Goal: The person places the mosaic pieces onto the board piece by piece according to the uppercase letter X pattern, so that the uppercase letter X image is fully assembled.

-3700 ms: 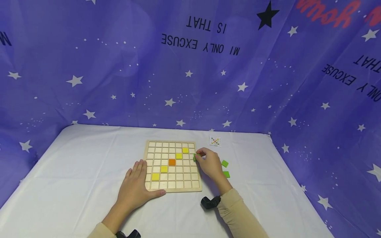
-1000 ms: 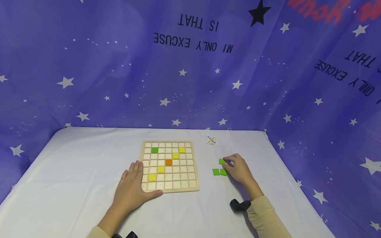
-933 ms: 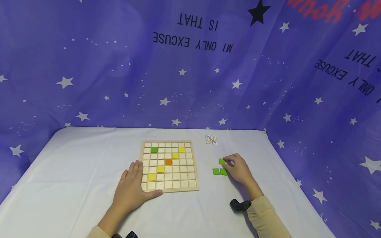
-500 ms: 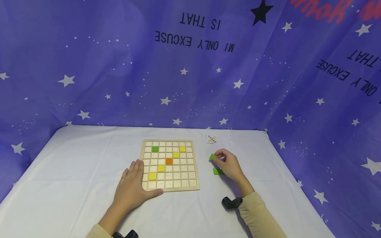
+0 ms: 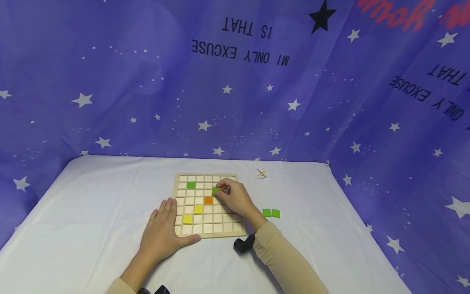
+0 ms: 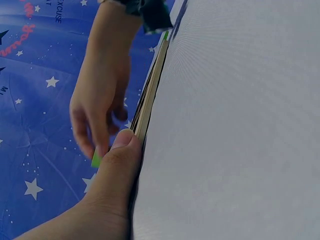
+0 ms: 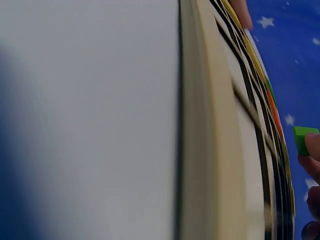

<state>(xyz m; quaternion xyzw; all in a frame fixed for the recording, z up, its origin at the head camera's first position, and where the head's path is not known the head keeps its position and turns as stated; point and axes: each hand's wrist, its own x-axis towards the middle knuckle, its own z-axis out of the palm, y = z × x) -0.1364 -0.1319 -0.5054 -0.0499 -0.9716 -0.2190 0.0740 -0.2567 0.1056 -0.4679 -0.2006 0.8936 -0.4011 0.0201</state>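
My right hand (image 5: 235,199) pinches a green tile (image 5: 216,191) above the right half of the wooden grid board (image 5: 228,235); the right wrist view shows that green tile (image 7: 301,140) held clear of the board. My left hand (image 5: 161,228) rests along the board's left edge, fingers straight, thumb (image 6: 122,145) at its near edge. On the board lie a green tile (image 5: 191,185) at upper left, an orange tile (image 5: 208,200) near the middle, and two yellow tiles, one (image 5: 198,209) just below the orange and another (image 5: 187,219) at lower left. My right hand hides several squares.
Two green tiles, one (image 5: 267,213) beside the other (image 5: 276,213), lie on the white cloth to the right of the board. A small printed grid card (image 5: 261,173) lies beyond them. A purple curtain with stars (image 5: 205,125) hangs behind the table.
My right hand has picked up a green tile from the cloth and carried it left over the board. A green tile now lies at the board's upper left. The left hand keeps its place.
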